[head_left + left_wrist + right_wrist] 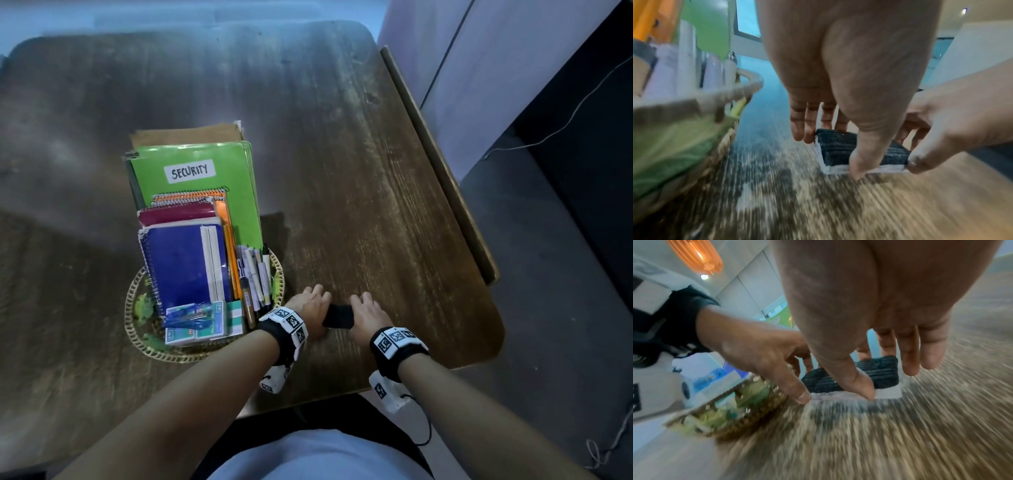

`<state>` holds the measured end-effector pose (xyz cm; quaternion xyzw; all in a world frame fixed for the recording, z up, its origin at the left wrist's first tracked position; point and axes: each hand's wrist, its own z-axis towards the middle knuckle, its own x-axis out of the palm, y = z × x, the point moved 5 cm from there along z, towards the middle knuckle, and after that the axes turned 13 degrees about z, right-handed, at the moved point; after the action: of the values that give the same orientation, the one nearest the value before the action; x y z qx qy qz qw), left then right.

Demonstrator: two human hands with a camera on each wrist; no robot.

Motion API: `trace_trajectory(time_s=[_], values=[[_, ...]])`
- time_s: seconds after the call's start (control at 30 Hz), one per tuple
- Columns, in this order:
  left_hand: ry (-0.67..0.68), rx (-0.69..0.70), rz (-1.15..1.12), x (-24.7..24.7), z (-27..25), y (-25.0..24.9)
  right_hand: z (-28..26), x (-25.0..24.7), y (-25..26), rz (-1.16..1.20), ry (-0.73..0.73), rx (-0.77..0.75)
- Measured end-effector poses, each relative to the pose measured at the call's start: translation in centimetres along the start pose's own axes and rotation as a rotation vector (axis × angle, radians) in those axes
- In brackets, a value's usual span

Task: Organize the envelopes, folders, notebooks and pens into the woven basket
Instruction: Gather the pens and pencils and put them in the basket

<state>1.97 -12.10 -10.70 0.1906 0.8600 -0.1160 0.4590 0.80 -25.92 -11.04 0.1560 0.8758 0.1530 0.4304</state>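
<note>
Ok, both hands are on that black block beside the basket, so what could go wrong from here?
1. The woven basket is already packed: notebooks, pens and small boxes fill it, so the black eraser-like block may find no flat spot and slide off.
2. The green folder and envelopes overhang the far rim; a nudge from the left hand could tip them.
3. The right hand only pinches the block's edge, so it might slip.

We see a bench (359, 178) of worn, streaky-grained wood with a dull sheen. The basket (137, 329) is pale open-weave wicker. The green folder (239, 192) looks smooth and matt, the blue notebook (181, 260) cover glossy with wire spiral binding. The dark block (840, 146) has a ribbed, fuzzy felt face on a white base.
</note>
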Motion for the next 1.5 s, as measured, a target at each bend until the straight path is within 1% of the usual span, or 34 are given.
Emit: trace_trajectory(time_s=[0.17, 0.37, 0.57, 0.73, 0.87, 1.0, 1.27, 1.5], values=[[-0.094, -0.056, -0.123, -3.1, -2.6, 4.2, 0.8, -2.7, 4.5, 0.106, 0.006, -0.096], [-0.217, -0.147, -0.222, -4.3, -7.1, 12.1, 1.6, -2.9, 13.3, 0.103, -0.005, -0.207], [-0.219, -0.267, -0.280, -3.2, -11.8, 20.5, 2.8, -0.1, 22.8, 0.051, 0.016, -0.321], [-0.191, -0.306, -0.290, -0.9, -14.1, 25.0, 3.9, 2.7, 27.3, -0.061, 0.025, -0.349], [-0.175, -0.319, -0.326, 0.9, -14.5, 27.0, 4.5, 4.3, 28.8, -0.074, 0.044, -0.323], [-0.198, -0.313, -0.297, 1.6, -14.5, 27.6, 5.0, 5.3, 29.1, -0.047, 0.027, -0.305], [-0.237, -0.326, -0.164, 2.7, -14.7, 27.1, 5.0, 6.3, 28.7, -0.035, 0.029, -0.258], [-0.186, -0.282, -0.092, 2.8, -14.8, 27.0, 4.5, 7.1, 29.3, -0.112, 0.053, -0.242]])
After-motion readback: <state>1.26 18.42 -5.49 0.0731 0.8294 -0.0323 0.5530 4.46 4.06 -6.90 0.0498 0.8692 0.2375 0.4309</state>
